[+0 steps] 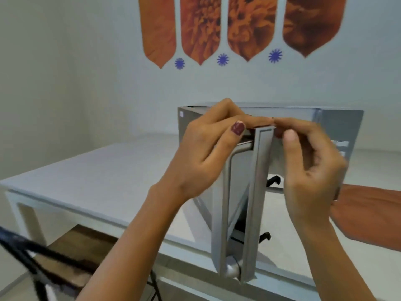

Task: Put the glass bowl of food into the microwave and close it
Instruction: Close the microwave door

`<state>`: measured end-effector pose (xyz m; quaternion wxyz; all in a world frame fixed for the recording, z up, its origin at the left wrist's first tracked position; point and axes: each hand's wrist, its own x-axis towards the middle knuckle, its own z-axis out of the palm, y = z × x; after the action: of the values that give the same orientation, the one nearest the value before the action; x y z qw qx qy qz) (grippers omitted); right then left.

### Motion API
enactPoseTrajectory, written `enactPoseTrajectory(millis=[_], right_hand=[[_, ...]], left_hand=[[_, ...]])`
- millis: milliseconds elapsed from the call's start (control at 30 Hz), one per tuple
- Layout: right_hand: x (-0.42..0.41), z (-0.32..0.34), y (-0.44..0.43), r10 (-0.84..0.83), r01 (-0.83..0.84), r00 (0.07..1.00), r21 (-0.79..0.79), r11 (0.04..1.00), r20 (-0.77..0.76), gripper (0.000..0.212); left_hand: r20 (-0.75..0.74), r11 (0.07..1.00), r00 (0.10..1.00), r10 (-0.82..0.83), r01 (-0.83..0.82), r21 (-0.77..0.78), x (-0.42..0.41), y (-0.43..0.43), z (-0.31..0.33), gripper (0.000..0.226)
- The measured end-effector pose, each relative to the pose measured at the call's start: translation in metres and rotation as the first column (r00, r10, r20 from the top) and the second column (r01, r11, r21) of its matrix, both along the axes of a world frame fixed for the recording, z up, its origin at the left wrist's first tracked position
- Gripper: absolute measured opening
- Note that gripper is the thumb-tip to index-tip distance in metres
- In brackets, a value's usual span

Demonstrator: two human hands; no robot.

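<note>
I see the microwave [338, 127] on the white table [86, 177], its door [258, 192] swung wide toward me, edge-on. My left hand [204, 153] pinches the door's top corner, fingers over the top edge and thumb pressed on the outer face above the handle [226, 192]. My right hand [310, 168] sits just beside it, fingers curled with the tips touching the same top edge; I cannot tell whether it truly grips. The door and hands hide the inside, so I cannot see the glass bowl anywhere. An orange mat [368, 209] lies to the right.
</note>
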<state>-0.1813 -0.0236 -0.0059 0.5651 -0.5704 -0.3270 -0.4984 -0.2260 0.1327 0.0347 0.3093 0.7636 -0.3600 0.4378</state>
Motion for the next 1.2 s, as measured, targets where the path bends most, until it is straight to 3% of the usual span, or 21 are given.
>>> enactPoseTrajectory(millis=[67, 133, 233, 333, 433, 533, 700, 800, 867, 1000, 1100, 1200], right_hand=[[-0.004, -0.010, -0.014, -0.321, 0.318, 0.937, 0.044, 0.947, 0.138, 0.021], [-0.008, -0.021, -0.028, -0.509, 0.504, 0.824, 0.087, 0.859, 0.247, 0.024], [-0.008, -0.034, -0.033, -0.527, 0.541, 0.802, 0.031, 0.840, 0.282, 0.024], [-0.001, -0.042, -0.027, -0.517, 0.526, 0.847, -0.050, 0.849, 0.126, 0.025], [0.006, -0.049, -0.026, -0.550, 0.549, 0.835, -0.056, 0.834, 0.000, 0.029], [0.010, -0.054, -0.025, -0.572, 0.572, 0.818, -0.016, 0.820, -0.059, 0.030], [0.026, -0.057, -0.022, -0.585, 0.579, 0.804, -0.085, 0.811, -0.109, 0.039], [0.042, -0.058, -0.016, -0.477, 0.476, 0.852, -0.057, 0.877, -0.216, 0.031], [0.051, -0.058, -0.012, -0.297, 0.320, 0.900, 0.021, 0.947, -0.318, 0.024], [0.071, -0.060, -0.022, -0.072, 0.140, 0.883, 0.112, 0.984, -0.464, 0.032], [0.088, -0.060, -0.032, -0.025, 0.110, 0.870, 0.144, 0.983, -0.493, 0.025], [0.106, -0.058, -0.038, -0.023, 0.127, 0.853, 0.164, 0.978, -0.521, 0.036]], left_hand=[[-0.016, 0.999, 0.999, -0.031, 0.031, -0.003, 0.016, -0.016, -0.004, 0.040], [-0.029, 0.997, 0.997, -0.075, 0.075, -0.008, 0.033, -0.030, -0.008, 0.040], [-0.043, 0.991, 0.991, -0.124, 0.122, -0.063, 0.050, -0.045, -0.012, 0.039], [-0.053, 0.983, 0.987, -0.154, 0.148, -0.110, 0.067, -0.058, -0.014, 0.037], [-0.038, 0.980, 0.985, -0.170, 0.164, -0.111, 0.082, -0.070, -0.013, 0.037], [-0.041, 0.986, 0.989, -0.142, 0.138, -0.097, 0.096, -0.080, -0.013, 0.036], [-0.068, 0.990, 0.992, -0.108, 0.101, -0.102, 0.114, -0.095, -0.013, 0.036], [-0.054, 0.992, 0.993, -0.104, 0.099, -0.082, 0.123, -0.099, -0.013, 0.037], [-0.044, 0.996, 0.996, -0.081, 0.078, -0.053, 0.129, -0.100, -0.012, 0.038], [-0.050, 0.997, 0.997, -0.051, 0.053, 0.047, 0.149, -0.099, -0.009, 0.038], [-0.053, 0.992, 0.999, -0.002, 0.009, 0.125, 0.167, -0.100, -0.004, 0.038], [-0.069, 0.984, 0.995, 0.077, -0.065, 0.165, 0.185, -0.106, 0.000, 0.038]])
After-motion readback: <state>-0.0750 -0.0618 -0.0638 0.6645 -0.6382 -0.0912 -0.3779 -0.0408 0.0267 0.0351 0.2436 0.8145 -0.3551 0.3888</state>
